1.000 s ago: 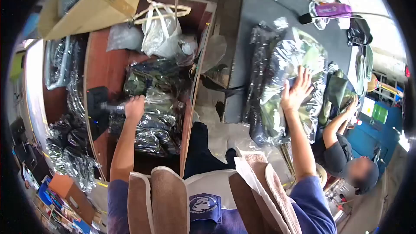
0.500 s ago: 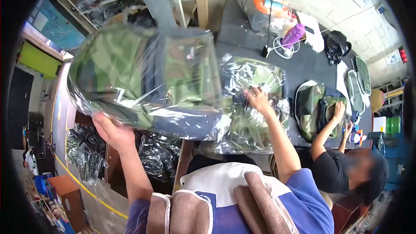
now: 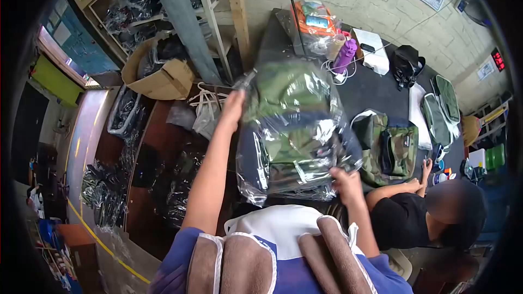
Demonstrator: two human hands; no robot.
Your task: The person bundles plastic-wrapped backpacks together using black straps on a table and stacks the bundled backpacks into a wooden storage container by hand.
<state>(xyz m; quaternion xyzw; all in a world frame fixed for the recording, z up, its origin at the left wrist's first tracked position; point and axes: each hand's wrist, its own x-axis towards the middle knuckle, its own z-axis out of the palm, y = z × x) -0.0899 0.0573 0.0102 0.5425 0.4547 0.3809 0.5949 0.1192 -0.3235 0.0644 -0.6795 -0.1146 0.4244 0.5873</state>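
A camouflage backpack in clear plastic wrap (image 3: 294, 130) lies at the near left part of the dark table, over other wrapped goods that show only at its lower edge. My left hand (image 3: 233, 110) is closed on the wrap at its upper left side. At its lower right corner, my right hand (image 3: 346, 182) has its fingers curled on the plastic. Both hands are slightly blurred.
A co-worker (image 3: 406, 218) sits at the right, by an unwrapped camouflage backpack (image 3: 389, 149). Behind stand a purple bottle (image 3: 345, 56) and a bag of orange items (image 3: 316, 22). Left are a cardboard box (image 3: 158, 79) and a bin with wrapped goods (image 3: 185, 185).
The wrapped backpack, raised at the left half a second ago, has moved right and down over the table. My right hand has moved from the stack to the backpack's lower right corner.
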